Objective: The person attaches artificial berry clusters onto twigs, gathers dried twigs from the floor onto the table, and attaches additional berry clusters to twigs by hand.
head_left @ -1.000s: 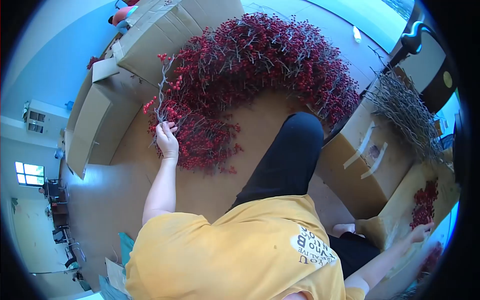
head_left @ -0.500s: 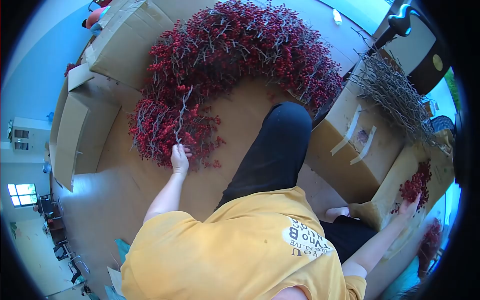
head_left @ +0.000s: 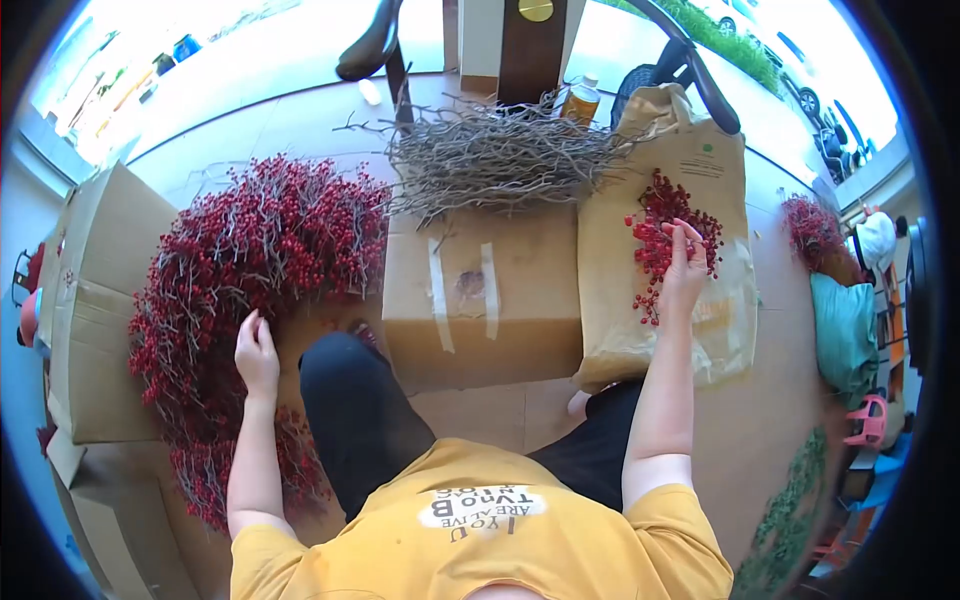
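My left hand [head_left: 257, 362] is raised beside my bent knee, in front of a large heap of red berry branches [head_left: 265, 235]. Its thumb and fingers are drawn together. Whatever lies between them, if anything, is too small to make out. My right hand [head_left: 683, 275] is over the brown paper bag [head_left: 612, 290], its fingers pinched at a sprig of red berries [head_left: 655, 250]. More loose red berries lie on the bag around and below those fingers.
A taped cardboard box [head_left: 480, 290] stands before me with a bundle of bare grey twigs [head_left: 500, 160] on top. Behind it are a bottle [head_left: 581, 100] and dark chair arms. Open cartons [head_left: 105, 310] stand left. A green sack [head_left: 845, 335] and a pink stool [head_left: 867, 420] are right.
The view has swung right, toward the box and bag. The grey berry stem that my left hand held no longer shows in it. My right hand now pinches at the berries on the bag.
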`<move>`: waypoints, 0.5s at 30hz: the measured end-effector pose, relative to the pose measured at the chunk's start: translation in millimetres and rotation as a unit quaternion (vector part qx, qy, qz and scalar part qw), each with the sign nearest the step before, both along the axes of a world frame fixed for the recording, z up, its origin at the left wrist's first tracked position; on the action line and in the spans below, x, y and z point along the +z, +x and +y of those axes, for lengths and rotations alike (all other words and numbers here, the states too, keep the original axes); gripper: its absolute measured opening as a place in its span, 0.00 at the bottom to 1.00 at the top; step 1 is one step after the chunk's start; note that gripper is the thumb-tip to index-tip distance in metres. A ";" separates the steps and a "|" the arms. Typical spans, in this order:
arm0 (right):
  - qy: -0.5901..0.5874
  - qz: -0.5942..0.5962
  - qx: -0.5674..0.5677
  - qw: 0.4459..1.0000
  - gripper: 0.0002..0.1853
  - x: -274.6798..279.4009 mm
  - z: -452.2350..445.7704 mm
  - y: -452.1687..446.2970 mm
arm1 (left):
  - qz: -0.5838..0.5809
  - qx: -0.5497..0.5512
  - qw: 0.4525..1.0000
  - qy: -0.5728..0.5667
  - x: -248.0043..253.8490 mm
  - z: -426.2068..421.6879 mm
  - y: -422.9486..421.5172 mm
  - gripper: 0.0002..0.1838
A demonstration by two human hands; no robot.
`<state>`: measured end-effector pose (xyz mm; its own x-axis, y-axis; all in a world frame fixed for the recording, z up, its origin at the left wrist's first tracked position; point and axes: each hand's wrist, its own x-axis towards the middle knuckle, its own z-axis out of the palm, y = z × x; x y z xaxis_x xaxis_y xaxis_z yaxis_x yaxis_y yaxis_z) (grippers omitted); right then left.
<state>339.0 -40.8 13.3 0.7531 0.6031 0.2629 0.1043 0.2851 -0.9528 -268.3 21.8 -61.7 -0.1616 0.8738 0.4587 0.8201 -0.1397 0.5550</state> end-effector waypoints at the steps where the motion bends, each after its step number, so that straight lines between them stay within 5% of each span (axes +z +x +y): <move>1: -0.012 -0.068 -0.005 0.998 0.11 0.2 2.8 4.4 | 0.038 -0.078 0.992 0.088 33.7 30.7 35.5 0.11; 2: -0.024 -0.136 -0.009 0.990 0.10 0.2 6.8 7.0 | 0.061 -0.122 0.984 0.112 70.8 52.5 77.2 0.10; 6: -0.046 -0.054 -0.030 0.997 0.08 -5.7 9.0 13.3 | 0.039 -0.202 0.972 0.114 122.8 145.2 201.9 0.11; 9: -0.006 0.118 0.088 0.989 0.07 -4.9 3.8 4.1 | 0.095 -0.080 0.992 0.028 111.0 233.9 253.3 0.14; 13: 0.010 0.226 0.125 0.966 0.06 -5.7 1.5 -0.3 | 0.161 -0.029 0.976 -0.142 136.1 237.7 279.0 0.12; 15: 0.008 0.239 0.116 0.964 0.07 -11.1 3.0 3.9 | 0.144 -0.005 0.989 0.032 130.8 228.6 272.1 0.12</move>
<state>342.9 -37.8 2.3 0.6365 0.7681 -0.0697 -0.4134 0.2635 -0.8716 3.7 250.4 69.2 -0.0065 0.8422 0.5391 0.9413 -0.1767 0.2875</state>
